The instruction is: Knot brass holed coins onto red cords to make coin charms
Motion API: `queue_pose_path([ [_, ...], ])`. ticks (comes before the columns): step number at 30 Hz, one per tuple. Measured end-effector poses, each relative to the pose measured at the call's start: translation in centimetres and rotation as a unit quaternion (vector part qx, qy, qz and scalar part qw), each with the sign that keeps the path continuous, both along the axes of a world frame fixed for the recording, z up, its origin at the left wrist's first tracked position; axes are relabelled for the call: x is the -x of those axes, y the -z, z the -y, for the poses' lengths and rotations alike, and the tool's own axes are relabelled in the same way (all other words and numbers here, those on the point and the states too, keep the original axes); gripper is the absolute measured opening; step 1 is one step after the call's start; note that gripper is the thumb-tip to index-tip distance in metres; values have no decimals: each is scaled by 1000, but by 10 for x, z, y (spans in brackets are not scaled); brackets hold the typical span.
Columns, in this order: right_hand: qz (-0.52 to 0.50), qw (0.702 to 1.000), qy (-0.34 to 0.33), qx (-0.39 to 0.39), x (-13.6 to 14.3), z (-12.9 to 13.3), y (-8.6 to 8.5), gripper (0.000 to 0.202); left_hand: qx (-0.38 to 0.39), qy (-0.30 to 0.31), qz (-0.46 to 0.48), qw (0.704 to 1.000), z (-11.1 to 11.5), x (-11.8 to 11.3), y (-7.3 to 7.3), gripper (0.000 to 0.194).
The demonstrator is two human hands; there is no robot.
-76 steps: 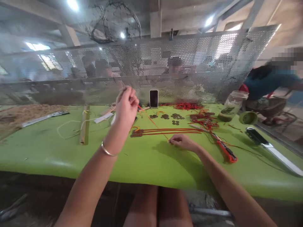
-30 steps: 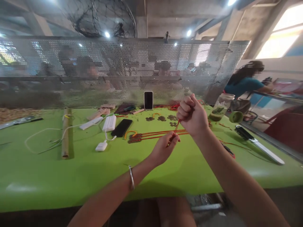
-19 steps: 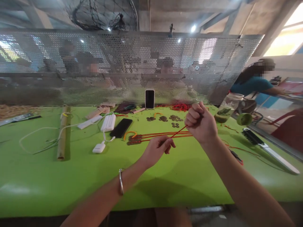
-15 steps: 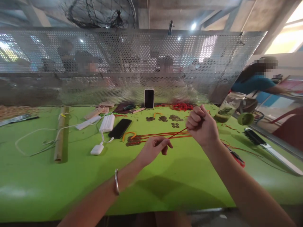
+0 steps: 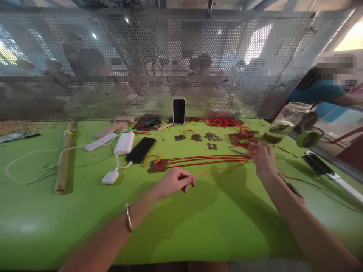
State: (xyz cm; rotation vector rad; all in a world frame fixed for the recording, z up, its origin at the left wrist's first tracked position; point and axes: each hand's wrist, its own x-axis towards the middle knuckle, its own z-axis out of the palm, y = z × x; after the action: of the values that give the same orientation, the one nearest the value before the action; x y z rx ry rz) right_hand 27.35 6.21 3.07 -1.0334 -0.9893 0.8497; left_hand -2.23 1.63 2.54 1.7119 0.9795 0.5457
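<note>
My left hand [image 5: 177, 179] is closed in a pinch above the green table, in the lower middle of the head view. A thin red cord [image 5: 202, 174], blurred and orange-looking, trails rightward from its fingertips. Just behind it lie several long red cords [image 5: 207, 159], stretched from a cluster of dark round coins [image 5: 158, 165]. At the far end of these cords is my right hand [image 5: 264, 160], its fingers smeared by motion beside a pile of coins tied with red cord [image 5: 244, 136]. What those fingers touch is unclear.
Behind the coin groups [image 5: 213, 137] stands an upright phone [image 5: 179, 111]. A black phone [image 5: 141, 150], white power bank [image 5: 124, 143] and bamboo stick [image 5: 64, 162] lie left. On the right are a tilted jar [image 5: 292, 117] and a brush [image 5: 317, 164]. Perforated metal screens [image 5: 147, 90] the back.
My right hand has dropped from its raised fist and moved right, to the cord ends. My left hand stays pinched, slightly further left. The view has tipped down.
</note>
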Motion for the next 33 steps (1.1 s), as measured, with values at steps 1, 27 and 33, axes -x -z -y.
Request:
queue_pose_path([
  [1, 19, 1000, 10, -14, 8, 5, 1, 21, 4, 3, -13, 1000, 0, -2, 2, 39],
  [27, 495, 811, -302, -75, 83, 54, 27, 3, 72, -6, -36, 997, 10, -9, 7, 31],
  [33, 470, 841, -260, -68, 80, 53, 28, 5, 80, -16, -11, 997, 11, -7, 10, 28],
])
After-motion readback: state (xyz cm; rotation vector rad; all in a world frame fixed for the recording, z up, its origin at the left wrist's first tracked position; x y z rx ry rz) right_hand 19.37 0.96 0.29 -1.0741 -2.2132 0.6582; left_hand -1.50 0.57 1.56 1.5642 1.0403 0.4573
